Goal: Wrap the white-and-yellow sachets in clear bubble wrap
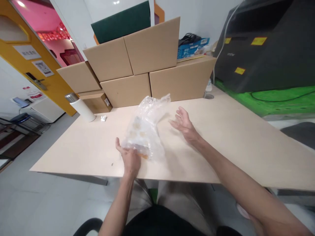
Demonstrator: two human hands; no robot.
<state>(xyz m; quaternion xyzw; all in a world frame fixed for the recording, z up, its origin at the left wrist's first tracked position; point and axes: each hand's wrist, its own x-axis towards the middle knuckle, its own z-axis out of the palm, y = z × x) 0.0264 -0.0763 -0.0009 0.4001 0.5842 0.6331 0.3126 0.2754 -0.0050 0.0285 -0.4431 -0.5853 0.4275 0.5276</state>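
Observation:
A clear bubble-wrap bag [154, 131] lies on the table in front of me, its far end crumpled and raised. Through the plastic shows a flat, pale item [139, 131] with yellowish round spots; its kind is not clear. A bit of orange shows at the bag's near edge. My left hand [131, 160] grips that near edge, thumb sticking up at the left and the other fingers partly hidden by the plastic. To the right of the bag, my right hand [183, 124] hovers above the table, fingers apart, holding nothing.
Cardboard boxes [125, 90] stand stacked along the table's back edge. A white bottle [82, 109] and a crumpled tissue [103, 118] are at the left. A large dark case [261, 55] stands on something green at the right. The table's front edge [177, 180] is close to my lap.

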